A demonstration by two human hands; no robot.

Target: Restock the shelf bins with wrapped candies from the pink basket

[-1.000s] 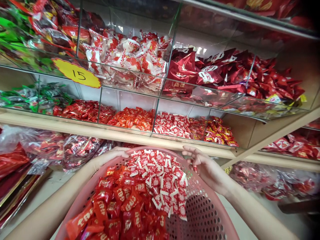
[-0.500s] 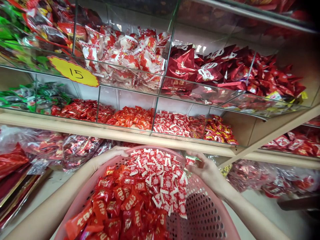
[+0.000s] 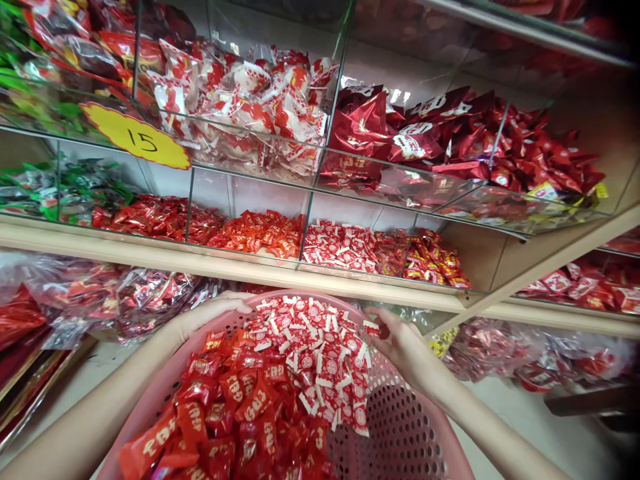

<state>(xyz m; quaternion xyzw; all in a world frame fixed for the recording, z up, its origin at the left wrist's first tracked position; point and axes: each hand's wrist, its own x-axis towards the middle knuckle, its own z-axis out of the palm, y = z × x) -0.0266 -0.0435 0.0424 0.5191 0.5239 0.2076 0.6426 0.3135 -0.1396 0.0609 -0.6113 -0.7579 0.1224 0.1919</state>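
A pink perforated basket (image 3: 425, 427) holds red-orange wrapped candies (image 3: 245, 400) on its left and red-and-white wrapped candies (image 3: 330, 353) at its far side. My left hand (image 3: 213, 313) grips the basket's far left rim, fingers bent over it. At the far right rim, my right hand (image 3: 397, 340) has its fingers curled round a small red-and-white packet (image 3: 371, 328), close against the basket. The bare holes of the basket show at its right side.
Beyond the basket runs a wooden shelf edge (image 3: 250, 268) below glass bins of wrapped sweets. A yellow price tag (image 3: 135, 137) reads 15. Bagged sweets (image 3: 155, 300) lie under the shelf, and a dark bar (image 3: 590, 400) is at right.
The view has shifted slightly, with the shelves and basket a little further left. Beside my right fingers, the packet shows red and white where green showed before.
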